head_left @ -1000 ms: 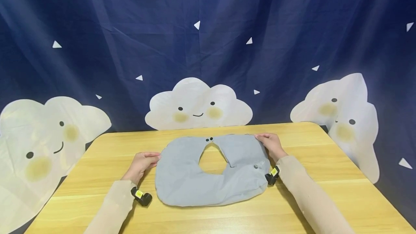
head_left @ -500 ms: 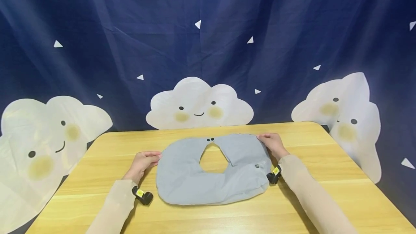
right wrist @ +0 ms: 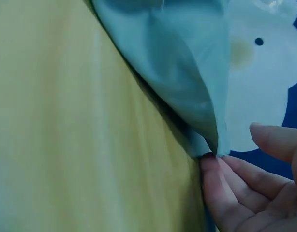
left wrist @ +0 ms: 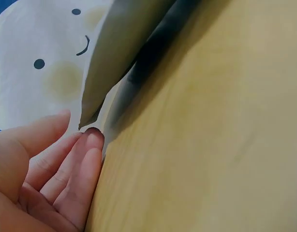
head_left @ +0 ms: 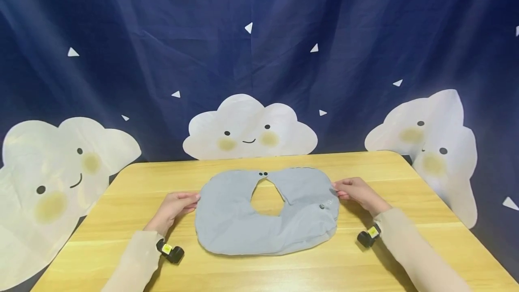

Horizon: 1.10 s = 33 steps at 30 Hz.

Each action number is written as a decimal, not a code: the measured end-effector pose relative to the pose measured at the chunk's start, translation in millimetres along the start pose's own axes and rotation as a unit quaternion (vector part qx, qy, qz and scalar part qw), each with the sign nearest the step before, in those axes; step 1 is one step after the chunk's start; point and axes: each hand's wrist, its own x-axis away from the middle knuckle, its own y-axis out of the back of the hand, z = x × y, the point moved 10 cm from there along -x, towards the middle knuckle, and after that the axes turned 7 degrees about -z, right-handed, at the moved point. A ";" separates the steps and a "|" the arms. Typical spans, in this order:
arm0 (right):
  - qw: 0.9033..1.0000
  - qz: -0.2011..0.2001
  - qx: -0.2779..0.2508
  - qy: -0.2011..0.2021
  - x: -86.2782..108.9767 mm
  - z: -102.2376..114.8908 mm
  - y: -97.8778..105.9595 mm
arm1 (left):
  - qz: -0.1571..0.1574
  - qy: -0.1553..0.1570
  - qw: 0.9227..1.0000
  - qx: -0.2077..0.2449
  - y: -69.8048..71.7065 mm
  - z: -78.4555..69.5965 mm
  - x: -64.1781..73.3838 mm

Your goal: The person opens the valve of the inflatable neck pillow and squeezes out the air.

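Note:
A grey U-shaped inflatable neck pillow lies flat on the table, its two ends meeting at the far side by a pair of dark snap buttons. A small round valve sits on its right part. My left hand is at the pillow's left edge; in the left wrist view its fingertips are right by the edge, with the thumb held apart. On the opposite side, my right hand has its fingertips at the right edge, and its thumb also stands away from the pillow.
The light wooden table extends around the pillow. Behind it hangs a dark blue curtain printed with white clouds and small triangles. A black wrist camera is strapped to the left wrist, another camera to the right.
My right hand has left the pillow's far right corner and moved outward and nearer along its right edge. The left hand has shifted slightly; the pillow stays almost in place.

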 end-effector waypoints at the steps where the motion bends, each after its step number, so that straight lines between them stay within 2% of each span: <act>1: 1.000 0.009 -0.007 -0.001 5.2 -0.4 0.2 | 0.004 0.000 1.000 -0.002 -0.5 0.1 1.7; 7: 0.998 0.055 -0.012 -0.013 34.6 -4.1 -3.3 | 0.013 0.000 0.999 -0.035 -0.8 0.6 14.3; 11: 0.995 0.101 -0.010 -0.018 52.8 -7.3 -13.2 | 0.027 -0.004 0.998 -0.051 -1.1 0.6 22.0; 15: 0.992 0.126 0.001 -0.025 66.9 -9.2 -24.4 | 0.039 -0.002 0.997 -0.063 -0.1 1.6 28.1; 17: 0.991 0.129 0.012 -0.025 72.0 -8.3 -29.4 | 0.048 0.001 0.996 -0.072 0.1 3.0 31.6; 24: 0.991 0.122 0.026 -0.041 82.2 -10.1 -38.6 | 0.113 0.005 0.989 -0.095 -8.5 5.4 46.2; 28: 0.991 0.124 0.009 -0.044 84.3 -12.7 -41.8 | 0.128 0.003 0.987 -0.094 -12.0 5.0 50.1; 33: 0.989 0.138 -0.022 -0.046 86.6 -16.3 -46.0 | 0.133 0.003 0.987 -0.090 -12.5 7.7 49.5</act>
